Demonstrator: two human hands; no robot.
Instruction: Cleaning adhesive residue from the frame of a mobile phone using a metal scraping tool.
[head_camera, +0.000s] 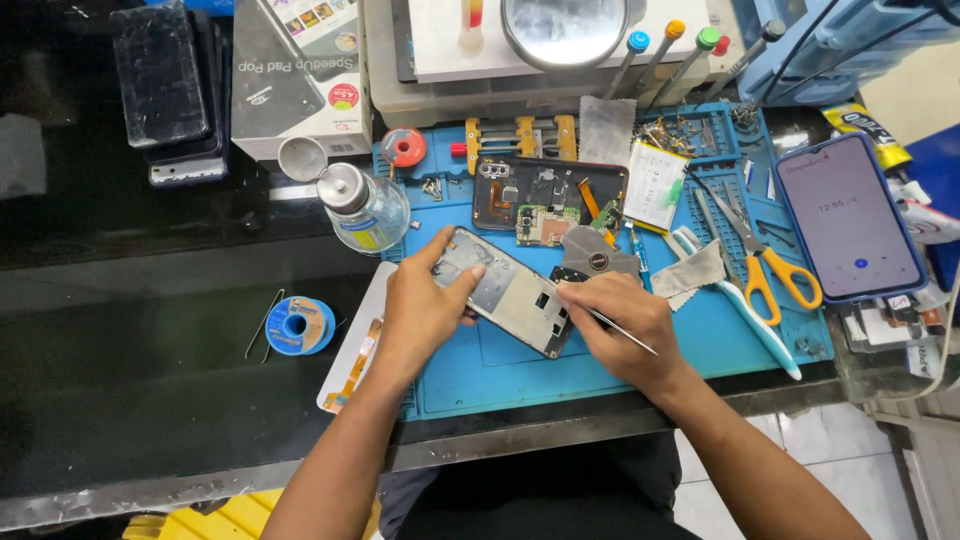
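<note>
Both hands work at the middle of the blue mat (640, 375) on the dark surface (150, 300). Left hand (425, 310) is closed around the upper end of a metal phone frame (510, 292), thumb on top. Right hand (625, 330) pinches a thin metal tool (622, 332), its tip touching the frame's lower end. An opened phone body (550, 195) lies at twelve o'clock from the frame, yellow-handled scissors (765, 262) at three o'clock, a blue solder spool (298, 325) at nine o'clock.

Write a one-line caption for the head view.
Left hand steadies a phone frame on a blue mat while the right hand works it with tweezers.
</note>
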